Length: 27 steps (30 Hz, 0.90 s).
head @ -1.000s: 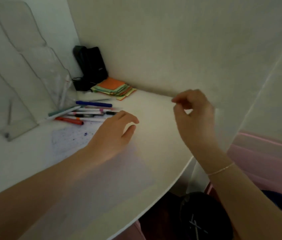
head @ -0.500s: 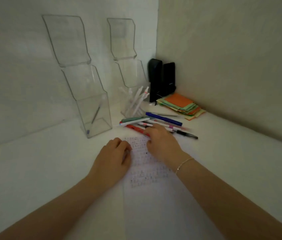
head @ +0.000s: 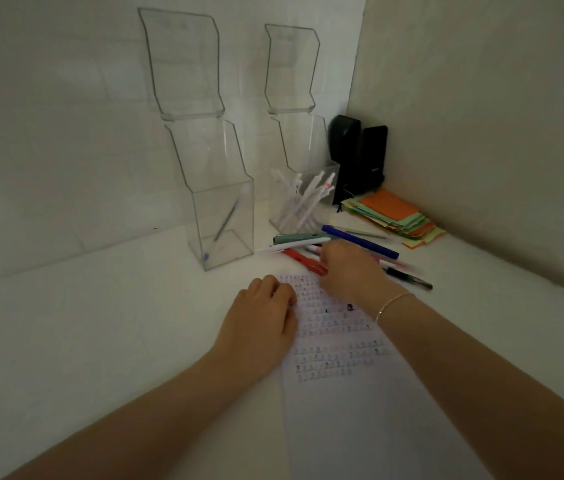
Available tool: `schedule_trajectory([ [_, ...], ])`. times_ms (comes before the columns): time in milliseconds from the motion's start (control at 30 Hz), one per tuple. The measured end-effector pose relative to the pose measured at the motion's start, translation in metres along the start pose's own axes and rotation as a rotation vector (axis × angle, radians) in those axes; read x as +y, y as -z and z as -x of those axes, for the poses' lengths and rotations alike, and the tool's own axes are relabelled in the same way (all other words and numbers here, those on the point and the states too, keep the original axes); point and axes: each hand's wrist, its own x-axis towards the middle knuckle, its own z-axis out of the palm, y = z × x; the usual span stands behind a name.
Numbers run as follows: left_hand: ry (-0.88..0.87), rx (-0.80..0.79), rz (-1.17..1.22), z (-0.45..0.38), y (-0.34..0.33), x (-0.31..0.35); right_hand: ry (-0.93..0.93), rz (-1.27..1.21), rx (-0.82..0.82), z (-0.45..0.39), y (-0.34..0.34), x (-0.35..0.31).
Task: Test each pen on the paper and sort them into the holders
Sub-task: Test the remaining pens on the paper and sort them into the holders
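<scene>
Here, both forearms reach forward over the white table (head: 100, 341). The left hand (head: 259, 323) lies palm down on the left edge of the white sheet of paper covered in small test marks (head: 336, 341), its fingers loosely curled, holding nothing. The right hand (head: 349, 271), a thin bracelet at its wrist, sits knuckles up at the paper's far end among the loose pens; its fingers curl down over them, but I cannot tell whether it grips one.

The red pen (head: 303, 262) lies flat, its long axis slanting from far left to near right, one end under the right hand. The grey-green pen (head: 296, 238) and a white pen (head: 294, 244) lie almost crosswise, pointing left. The dark blue pen (head: 360, 242) and the black pen (head: 408, 278) slant away to the right.

The left clear plastic holder (head: 220, 216) contains one pen leaning, blue tip down. The right clear plastic holder (head: 303, 199) holds several white pens, leaning upright. Behind it stand two black objects (head: 356, 157), and a stack of coloured paper notes (head: 394, 216) lies in the corner.
</scene>
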Motion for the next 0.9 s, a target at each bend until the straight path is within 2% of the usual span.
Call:
schedule_trajectory([
  [167, -0.007, 0.012, 0.006, 0.000, 0.000, 0.000, -0.106, 0.037, -0.212, 0.005, 0.022, 0.009],
  [300, -0.034, 0.055, 0.027, 0.000, 0.004, 0.001, -0.082, -0.085, -0.376, 0.019, 0.051, 0.014],
  [367, -0.043, 0.093, 0.060, 0.000, 0.007, 0.003, -0.045, -0.305, -0.449, 0.029, 0.063, 0.012],
  [500, -0.048, 0.128, 0.195, 0.003, 0.016, 0.009, -0.045, -0.950, -0.485, 0.042, 0.064, 0.002],
  [567, -0.056, 0.125, 0.316, 0.003, 0.019, 0.013, -0.050, -1.049, -0.427, 0.042, 0.053, -0.004],
  [733, -0.008, 0.051, 0.722, 0.003, 0.025, 0.019, -0.035, -1.086, -0.219, 0.045, 0.029, -0.026],
  [900, 0.039, 0.042, 0.732, 0.002, 0.028, 0.020, 0.005, -1.080, -0.019, 0.052, 0.024, -0.032],
])
